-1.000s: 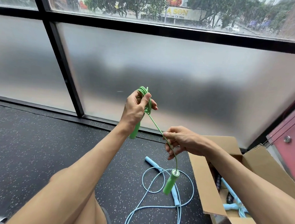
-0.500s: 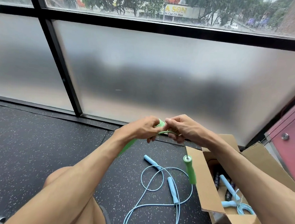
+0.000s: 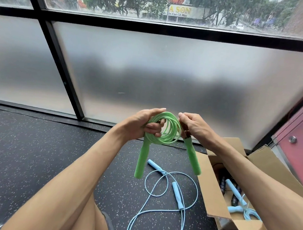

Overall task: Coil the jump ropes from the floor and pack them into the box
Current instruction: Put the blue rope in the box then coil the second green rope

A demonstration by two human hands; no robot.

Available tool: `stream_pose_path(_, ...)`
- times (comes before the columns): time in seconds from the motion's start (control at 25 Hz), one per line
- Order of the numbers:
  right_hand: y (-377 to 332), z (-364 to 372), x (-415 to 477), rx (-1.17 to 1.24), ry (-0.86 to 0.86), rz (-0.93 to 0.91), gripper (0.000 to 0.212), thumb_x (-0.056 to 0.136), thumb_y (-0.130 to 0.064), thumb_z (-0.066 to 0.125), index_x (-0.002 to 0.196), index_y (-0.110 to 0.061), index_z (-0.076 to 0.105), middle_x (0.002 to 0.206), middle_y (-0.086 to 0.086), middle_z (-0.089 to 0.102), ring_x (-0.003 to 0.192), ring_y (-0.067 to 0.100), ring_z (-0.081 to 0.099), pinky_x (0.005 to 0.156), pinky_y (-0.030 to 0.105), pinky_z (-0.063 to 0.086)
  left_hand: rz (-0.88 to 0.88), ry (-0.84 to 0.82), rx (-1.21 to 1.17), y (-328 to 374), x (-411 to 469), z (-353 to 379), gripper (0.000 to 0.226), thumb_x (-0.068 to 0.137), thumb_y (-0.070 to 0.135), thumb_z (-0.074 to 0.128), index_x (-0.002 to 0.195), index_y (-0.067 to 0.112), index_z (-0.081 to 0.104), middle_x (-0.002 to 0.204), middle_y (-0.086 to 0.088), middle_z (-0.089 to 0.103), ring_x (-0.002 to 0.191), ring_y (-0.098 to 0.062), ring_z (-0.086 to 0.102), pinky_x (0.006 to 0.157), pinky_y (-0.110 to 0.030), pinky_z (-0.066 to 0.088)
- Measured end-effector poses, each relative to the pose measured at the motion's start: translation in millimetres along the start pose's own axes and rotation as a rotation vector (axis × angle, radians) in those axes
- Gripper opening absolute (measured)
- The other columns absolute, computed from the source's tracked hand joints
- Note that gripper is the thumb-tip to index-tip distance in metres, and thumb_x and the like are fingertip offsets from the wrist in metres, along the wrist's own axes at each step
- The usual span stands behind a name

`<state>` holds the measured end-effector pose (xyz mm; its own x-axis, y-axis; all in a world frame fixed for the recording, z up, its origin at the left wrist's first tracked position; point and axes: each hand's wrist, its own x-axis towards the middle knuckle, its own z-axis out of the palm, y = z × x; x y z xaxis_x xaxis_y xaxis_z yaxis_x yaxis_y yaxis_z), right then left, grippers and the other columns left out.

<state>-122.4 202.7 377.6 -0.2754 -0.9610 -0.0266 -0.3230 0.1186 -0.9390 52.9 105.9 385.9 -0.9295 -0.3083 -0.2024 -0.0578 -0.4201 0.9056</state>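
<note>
Between both hands (image 3: 141,125), green jump rope (image 3: 164,128) coiled (handles hanging down).

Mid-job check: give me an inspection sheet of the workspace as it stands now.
Surface: dark speckled floor.
Job's things: green jump rope coiled, both handles hanging; blue jump rope loose on floor; open cardboard box holds a coiled blue rope and black handles.
Clutter: nothing seen.
Hands: left hand and right hand grip the green coil.
Cables: nothing seen.
Surroundings: frosted window, red door.
</note>
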Motion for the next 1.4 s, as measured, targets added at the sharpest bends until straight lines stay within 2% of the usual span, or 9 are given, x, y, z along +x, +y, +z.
stream_pose_path(0.24,6,2,6,0.176,-0.005,0.038,0.033,0.099,-0.020,0.055,0.105,0.011,0.060,0.081,0.014,0.057,0.067,0.019,0.054,0.062,0.028,0.048,0.132,-0.022,-0.197,-2,1,6,0.038,0.105,0.035,0.034,0.095,0.004,0.054,0.055,0.004,0.040,0.045,-0.010,0.036,0.075,-0.029,0.048)
stream_pose_path(0.4,5,4,1,0.284,-0.028,0.069,0.027,0.104,-0.027,0.045,0.099,-0.007,0.062,0.080,0.006,0.059,0.072,0.018,0.057,0.070,0.033,0.054,0.247,0.071,-0.180,-2,5,8,0.035,0.106,0.031,0.036,0.097,0.004,0.055,0.060,0.001,0.043,0.051,-0.013,0.041,0.077,-0.030,0.042)
stream_pose_path(0.56,4,4,-3,0.562,-0.005,0.203,0.063,0.100,-0.057,0.033,0.114,-0.003,0.061,0.102,0.019,0.069,0.093,0.031,0.067,0.092,0.052,0.053,0.412,0.231,0.096,-7,12,16,0.032,0.106,0.026,0.041,0.097,-0.001,0.056,0.062,-0.006,0.049,0.056,-0.019,0.046,0.061,-0.027,0.043)
stream_pose_path(0.72,10,1,-7,0.503,0.110,0.260,0.067,0.096,-0.063,0.035,0.126,-0.006,0.052,0.127,0.020,0.062,0.115,0.035,0.062,0.101,0.055,0.048,0.520,0.405,0.582,-23,26,32,0.027,0.104,0.021,0.047,0.091,-0.002,0.054,0.064,-0.007,0.050,0.053,-0.015,0.046,0.054,-0.027,0.041)
stream_pose_path(0.84,13,-6,-17,0.277,0.112,0.277,0.064,0.096,-0.064,0.036,0.108,-0.008,0.063,0.110,0.016,0.068,0.101,0.032,0.068,0.084,0.053,0.058,0.562,0.444,0.978,-41,39,45,0.020,0.102,0.022,0.052,0.084,0.014,0.046,0.064,0.009,0.048,0.053,-0.004,0.045,0.055,-0.026,0.034)
stream_pose_path(0.96,10,-21,-26,0.277,0.131,0.324,0.061,0.095,-0.064,0.041,0.090,-0.009,0.067,0.072,0.007,0.069,0.069,0.022,0.070,0.068,0.047,0.061,0.564,0.416,1.275,-57,51,55,0.016,0.101,0.026,0.050,0.091,0.014,0.044,0.072,0.000,0.054,0.062,-0.026,0.051,0.059,-0.035,0.036)
stream_pose_path(1.08,14,-37,-41,0.204,0.042,0.356,0.045,0.096,-0.050,0.054,0.095,-0.007,0.068,0.068,0.007,0.069,0.058,0.020,0.068,0.056,0.036,0.060,0.584,0.333,1.417,-71,61,68,0.021,0.101,0.027,0.048,0.107,0.007,0.050,0.090,-0.013,0.065,0.076,-0.035,0.059,0.068,-0.044,0.046)
stream_pose_path(1.2,26,-54,-55,0.133,0.002,0.367,0.034,0.103,-0.028,0.049,0.095,0.001,0.065,0.079,0.014,0.068,0.064,0.023,0.068,0.059,0.038,0.059,0.630,0.228,1.436,-83,69,80,0.019,0.099,0.024,0.053,0.103,0.006,0.053,0.097,-0.014,0.067,0.080,-0.033,0.061,0.072,-0.042,0.047)
stream_pose_path(1.4,39,-79,-75,0.048,0.013,0.310,0.035,0.105,-0.025,0.043,0.095,0.005,0.060,0.085,0.020,0.061,0.076,0.031,0.067,0.077,0.056,0.059,0.766,0.243,1.440,-106,83,98,0.016,0.093,0.018,0.065,0.099,0.004,0.059,0.091,-0.012,0.067,0.078,-0.029,0.061,0.072,-0.038,0.048)
